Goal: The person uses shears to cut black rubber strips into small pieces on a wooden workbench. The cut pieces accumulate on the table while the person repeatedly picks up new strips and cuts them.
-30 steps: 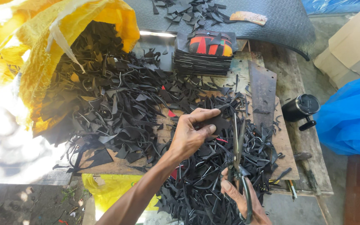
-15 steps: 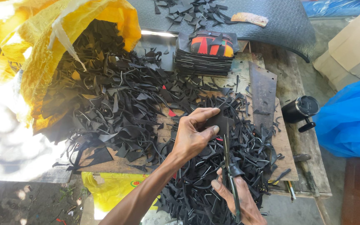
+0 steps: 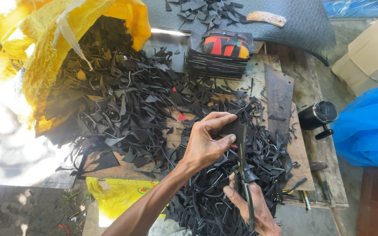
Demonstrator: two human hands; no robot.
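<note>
My left hand [image 3: 206,142] pinches a small flat black piece of rubber-like sheet [image 3: 234,130] between thumb and fingers, above a heap of black offcuts [image 3: 127,109]. My right hand [image 3: 252,205] grips the handles of a pair of long dark scissors [image 3: 243,168]. The blades point up and away from me, and their upper part meets the right edge of the held piece. Both hands hover over the lower middle of a wooden work board [image 3: 300,153] covered in scraps.
A yellow woven sack [image 3: 44,57] spills black scraps at the left. A stack of cut black pieces with a red and orange top [image 3: 219,54] sits at the back. A rusty metal plate [image 3: 280,98], a black mug [image 3: 316,116], a cardboard box [image 3: 368,57] and blue plastic [image 3: 368,131] lie right.
The scissors have swung from leaning right to near upright and closed in on the black piece. My left hand has stayed in place, holding the piece.
</note>
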